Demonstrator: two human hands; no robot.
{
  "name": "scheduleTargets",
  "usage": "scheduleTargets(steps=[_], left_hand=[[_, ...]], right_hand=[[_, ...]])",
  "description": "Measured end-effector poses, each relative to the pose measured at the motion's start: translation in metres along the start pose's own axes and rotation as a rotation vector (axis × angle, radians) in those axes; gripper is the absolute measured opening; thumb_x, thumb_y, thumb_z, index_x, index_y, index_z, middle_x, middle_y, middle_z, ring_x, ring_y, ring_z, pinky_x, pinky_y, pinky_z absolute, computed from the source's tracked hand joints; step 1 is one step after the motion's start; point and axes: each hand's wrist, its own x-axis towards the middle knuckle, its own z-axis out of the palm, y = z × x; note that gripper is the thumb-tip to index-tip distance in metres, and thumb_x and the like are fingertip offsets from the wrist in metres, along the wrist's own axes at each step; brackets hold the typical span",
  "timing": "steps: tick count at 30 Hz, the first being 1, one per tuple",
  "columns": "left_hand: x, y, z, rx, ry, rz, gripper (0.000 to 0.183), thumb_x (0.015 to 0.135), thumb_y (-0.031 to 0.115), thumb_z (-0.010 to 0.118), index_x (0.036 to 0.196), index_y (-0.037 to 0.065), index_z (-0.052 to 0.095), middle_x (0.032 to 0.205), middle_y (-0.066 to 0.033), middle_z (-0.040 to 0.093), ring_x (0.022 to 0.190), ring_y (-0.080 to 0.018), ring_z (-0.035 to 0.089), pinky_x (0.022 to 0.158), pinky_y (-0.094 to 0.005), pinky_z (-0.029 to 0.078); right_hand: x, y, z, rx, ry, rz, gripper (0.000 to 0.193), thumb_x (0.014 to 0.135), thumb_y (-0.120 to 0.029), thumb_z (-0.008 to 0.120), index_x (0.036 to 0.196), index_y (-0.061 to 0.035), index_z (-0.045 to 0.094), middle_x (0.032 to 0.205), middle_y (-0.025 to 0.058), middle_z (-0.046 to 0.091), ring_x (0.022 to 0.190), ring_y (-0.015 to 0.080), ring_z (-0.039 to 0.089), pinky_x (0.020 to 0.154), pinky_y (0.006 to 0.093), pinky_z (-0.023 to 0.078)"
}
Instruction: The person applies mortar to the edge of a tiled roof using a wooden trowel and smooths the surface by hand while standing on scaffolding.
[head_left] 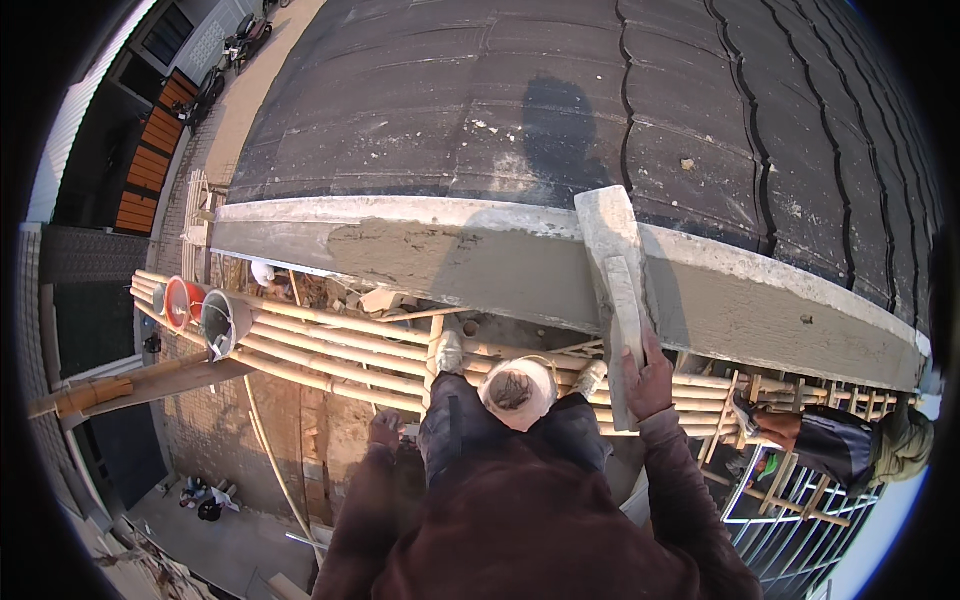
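Observation:
My right hand (650, 382) is closed around the lower end of a long, mortar-smeared plastering float (622, 270). The float stands across the ledge, its far end over the rim by the roof. Wet grey mortar coats the face of the concrete ledge (490, 262), smoother on the right and rougher on the left. My left hand (385, 428) hangs low beside my left leg, its fingers curled; a small pale thing shows by it, too small to name. Between my feet is a white bucket (541, 378) with grey mortar (512, 390) inside.
I stand on a raised bamboo scaffold (345, 345) with gaps between its poles. An orange-red bucket (178, 303) and a grey bucket (222, 325) stand on it at left. At right another person (835, 445) is on the scaffold. Beyond the ledge slopes a dark tiled roof (400, 110).

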Motion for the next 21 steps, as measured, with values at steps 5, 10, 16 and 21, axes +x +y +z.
scheduleTargets(steps=[5,10,16,21], left_hand=[[-0.025,-0.049,-0.046,-0.457,-0.025,-0.180,0.012,0.103,0.018,0.058,0.114,0.013,0.060,0.087,-0.0026,0.062,0.067,-0.0179,0.059,0.054,-0.0339,0.044],[-0.079,-0.099,-0.107,-0.578,-0.055,-0.253,0.017,0.096,0.021,0.055,0.113,0.016,0.057,0.100,-0.0036,0.059,0.078,-0.0251,0.059,0.053,-0.0365,0.042],[-0.115,-0.100,-0.074,-0.371,0.058,-0.334,0.021,0.096,0.035,0.054,0.083,0.018,0.055,0.070,0.0006,0.044,0.059,-0.0197,0.043,0.046,-0.0349,0.033],[-0.075,-0.082,-0.066,-0.576,0.068,-0.308,0.007,0.095,0.021,0.061,0.100,0.016,0.060,0.069,0.0014,0.044,0.057,-0.0158,0.044,0.047,-0.0312,0.035]], right_hand=[[0.016,-0.064,0.172,0.129,-0.441,-0.158,0.065,0.098,-0.031,0.059,0.156,-0.0076,0.038,0.124,0.0337,0.063,0.118,0.0472,0.060,0.102,0.0487,0.047],[0.053,-0.104,0.269,-0.054,-0.685,-0.031,0.065,0.101,-0.034,0.054,0.160,-0.0169,0.031,0.127,0.0312,0.062,0.120,0.0469,0.059,0.105,0.0508,0.045],[0.090,-0.068,0.228,0.006,-0.512,0.164,0.065,0.101,-0.035,0.055,0.159,-0.0165,0.034,0.121,0.0307,0.065,0.116,0.0472,0.061,0.103,0.0507,0.047],[0.071,-0.036,0.164,0.034,-0.307,0.140,0.064,0.099,-0.034,0.060,0.156,-0.0137,0.039,0.123,0.0307,0.065,0.117,0.0480,0.061,0.103,0.0493,0.047]])
